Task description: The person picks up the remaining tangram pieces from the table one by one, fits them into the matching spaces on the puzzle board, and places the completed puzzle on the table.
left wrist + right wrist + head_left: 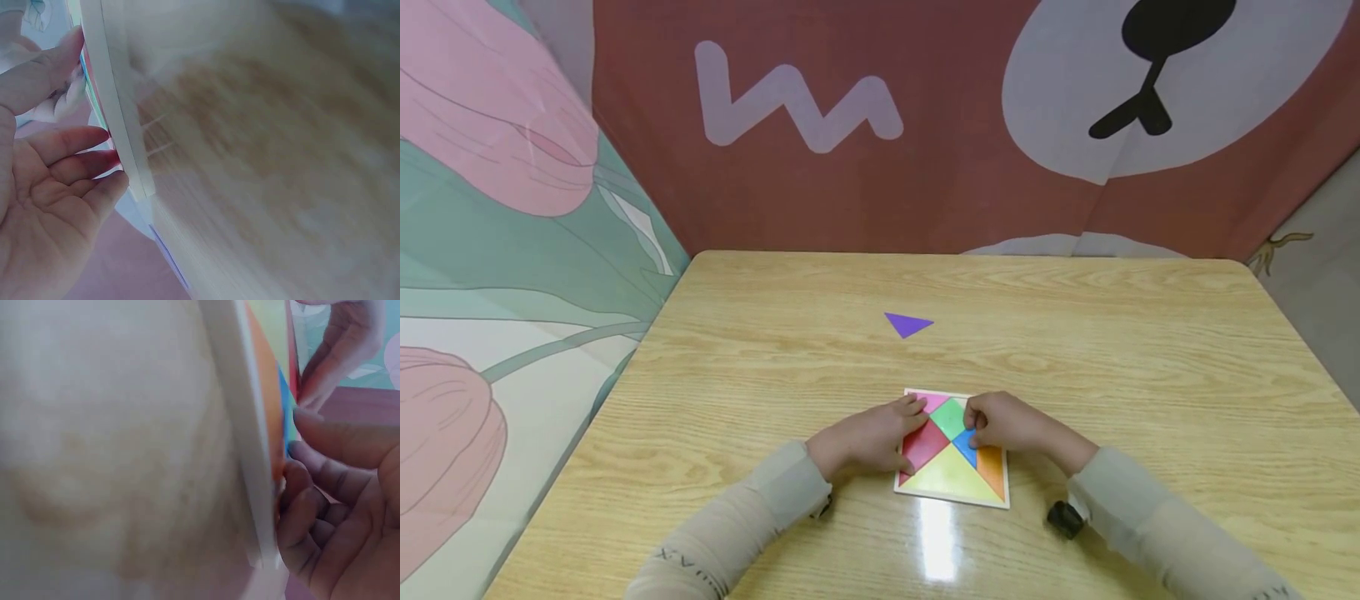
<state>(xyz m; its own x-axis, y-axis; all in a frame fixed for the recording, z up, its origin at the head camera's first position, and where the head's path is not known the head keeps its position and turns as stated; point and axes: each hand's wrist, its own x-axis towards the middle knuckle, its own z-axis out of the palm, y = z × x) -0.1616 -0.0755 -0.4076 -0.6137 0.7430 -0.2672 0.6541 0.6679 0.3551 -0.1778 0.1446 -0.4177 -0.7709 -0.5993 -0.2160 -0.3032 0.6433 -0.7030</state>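
A square tangram tray (951,500) with a pale rim lies on the table. In it are a pink piece (934,402), a green piece (949,418), a red piece (927,447), a yellow triangle (951,477) and an orange piece (992,468). My left hand (876,435) rests at the tray's left side, its extended fingertips touching the rim and the red and pink pieces. At the right side, the thumb and index finger of my right hand (1003,421) pinch a small blue triangle (966,450) lying among the others. The right hand's other fingers are curled in.
Beyond the tray, a purple triangle (908,324) lies alone on the wooden table (1112,350). A printed cloth (925,192) hangs behind the table's far edge, and another with flowers (512,250) hangs to the left.
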